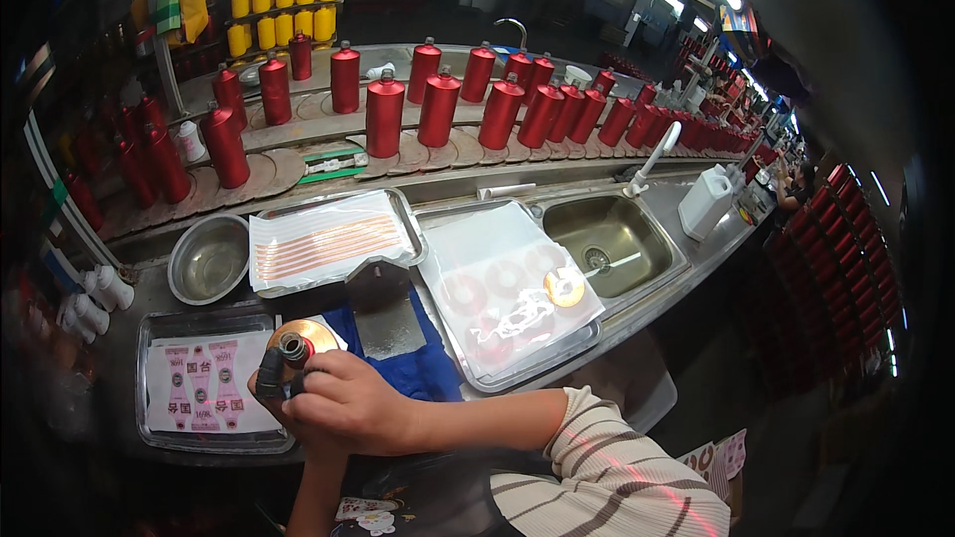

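Note:
Close to my body, both hands are closed around a red bottle (294,348), seen almost from above with its dark neck toward me. A copper-coloured ring label (320,329) lies around the neck on the shoulder. My left hand (276,400), with black covers on its fingers, grips the near left side. My right hand (348,405) presses from the right, its fingers bent beside the neck; its forearm crosses in from the right and hides most of the bottle. Beside the hands lies a tray (142,378) with pink-and-white labels (204,388).
Beyond are a metal bowl (209,259), a tray with copper strips (333,239), a sheet with ring labels (477,288), a blue cloth (428,353) under a metal stand (383,308), and a sink (607,239). Several red bottles (385,114) line the conveyor behind. A white jug (706,201) stands right.

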Motion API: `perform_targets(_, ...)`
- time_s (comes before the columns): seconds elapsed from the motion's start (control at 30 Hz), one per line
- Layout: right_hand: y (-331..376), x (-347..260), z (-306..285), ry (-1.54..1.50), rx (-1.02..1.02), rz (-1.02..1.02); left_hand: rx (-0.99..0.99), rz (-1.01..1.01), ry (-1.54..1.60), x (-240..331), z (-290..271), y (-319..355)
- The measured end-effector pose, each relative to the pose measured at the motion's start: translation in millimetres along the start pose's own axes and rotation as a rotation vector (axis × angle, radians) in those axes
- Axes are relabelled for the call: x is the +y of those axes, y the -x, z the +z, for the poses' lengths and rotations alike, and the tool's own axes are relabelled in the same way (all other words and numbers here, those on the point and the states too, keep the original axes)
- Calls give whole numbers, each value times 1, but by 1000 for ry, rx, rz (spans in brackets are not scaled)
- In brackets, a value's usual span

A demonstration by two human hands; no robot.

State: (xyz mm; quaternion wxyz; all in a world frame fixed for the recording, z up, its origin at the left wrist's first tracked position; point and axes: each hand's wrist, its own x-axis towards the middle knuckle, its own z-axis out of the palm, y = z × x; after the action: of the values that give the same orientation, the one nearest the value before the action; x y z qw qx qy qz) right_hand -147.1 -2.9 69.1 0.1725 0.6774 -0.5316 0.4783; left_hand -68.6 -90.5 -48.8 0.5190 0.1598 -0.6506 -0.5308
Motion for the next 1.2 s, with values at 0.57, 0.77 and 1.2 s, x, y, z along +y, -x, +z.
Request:
perform_targets(0.57,25,7,-19,-392,-68,202,21,-126,40,-2,-7,-3)
perform_targets(0.77,12,40,-31,-290,46,516,-133,-10,-239,18,-15,-13)
perform_targets(1.2,-26,86,-30,-244,-77,811,-494,-332,132,38,-51,-66)
